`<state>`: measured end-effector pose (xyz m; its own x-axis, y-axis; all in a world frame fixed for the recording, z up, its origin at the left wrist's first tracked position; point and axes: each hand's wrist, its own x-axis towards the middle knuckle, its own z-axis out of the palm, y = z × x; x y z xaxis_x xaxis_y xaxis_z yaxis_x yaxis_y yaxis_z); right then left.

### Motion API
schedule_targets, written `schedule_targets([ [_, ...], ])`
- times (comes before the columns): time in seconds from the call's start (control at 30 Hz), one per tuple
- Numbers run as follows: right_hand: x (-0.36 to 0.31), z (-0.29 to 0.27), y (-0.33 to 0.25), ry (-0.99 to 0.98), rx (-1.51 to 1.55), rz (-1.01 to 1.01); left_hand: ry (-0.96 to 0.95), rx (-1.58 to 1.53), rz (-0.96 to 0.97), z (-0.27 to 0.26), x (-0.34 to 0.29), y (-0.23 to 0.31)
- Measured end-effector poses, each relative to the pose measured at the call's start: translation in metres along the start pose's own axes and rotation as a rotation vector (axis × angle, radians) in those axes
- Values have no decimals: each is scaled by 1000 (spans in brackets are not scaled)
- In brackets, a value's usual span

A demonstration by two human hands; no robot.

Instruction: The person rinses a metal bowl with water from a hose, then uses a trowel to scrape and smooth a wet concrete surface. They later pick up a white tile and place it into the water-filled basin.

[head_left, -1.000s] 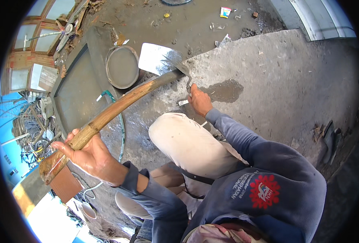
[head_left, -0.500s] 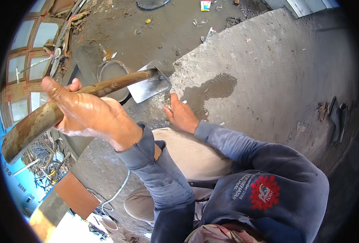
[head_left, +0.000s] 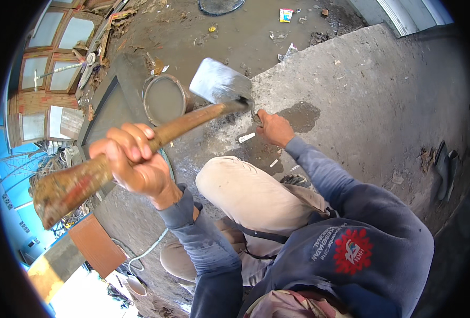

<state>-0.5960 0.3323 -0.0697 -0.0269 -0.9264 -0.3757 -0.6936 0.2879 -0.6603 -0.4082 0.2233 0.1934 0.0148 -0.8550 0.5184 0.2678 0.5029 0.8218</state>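
Observation:
My left hand (head_left: 139, 164) is wrapped round the thick wooden handle of a hoe (head_left: 190, 123). The handle slants from its broad butt end at the lower left up to the middle of the view. At its far end, the wet metal blade (head_left: 219, 82) is lifted off the ground, its face glinting. Close below the blade's socket, my right hand (head_left: 278, 131) has its fingers closed. A small brownish lump shows at those fingertips, too small to name. Past the handle stands a round bucket (head_left: 184, 85) filled with grey, muddy water.
A concrete slab (head_left: 362, 90) with a wet patch (head_left: 303, 116) spreads to the right. Muddy water (head_left: 176, 37) with scattered litter lies beyond. Wooden window frames (head_left: 49, 58) lean at the far left. A brown board (head_left: 97, 246) and a pale hose (head_left: 153, 249) lie at the lower left.
The hoe's blade has risen and turned over, and its handle has shifted right. My left hand has changed its hold, with its fingers now curled over the handle. My right hand has moved right.

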Motion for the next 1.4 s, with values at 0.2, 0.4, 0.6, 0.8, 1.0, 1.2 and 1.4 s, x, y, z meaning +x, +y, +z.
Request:
schedule_targets([
  [0.2, -4, 9, 20, 37, -42, -41, 34, -71, -49, -14, -11, 4],
  [0.4, -20, 49, 82, 464, 271, 247, -75, -19, -204, 20, 14, -15],
  [0.6, -34, 61, 140, 449, 10, 135, -221, 227, -322, 40, 22, -39],
  [0.8, -31, 27, 101, 422, -189, 70, -380, 421, -367, 7, 5, -70],
  [1.0, 41, -9, -14, 366, 198, -494, -550, 503, -306, -10, 10, -93],
  [1.2, 92, -11, -79, 251, 398, -344, -618, 548, -374, -44, 29, -89],
  [1.4, 159, -22, -129, 368, 199, -395, -381, 434, -115, -69, 88, -85],
])
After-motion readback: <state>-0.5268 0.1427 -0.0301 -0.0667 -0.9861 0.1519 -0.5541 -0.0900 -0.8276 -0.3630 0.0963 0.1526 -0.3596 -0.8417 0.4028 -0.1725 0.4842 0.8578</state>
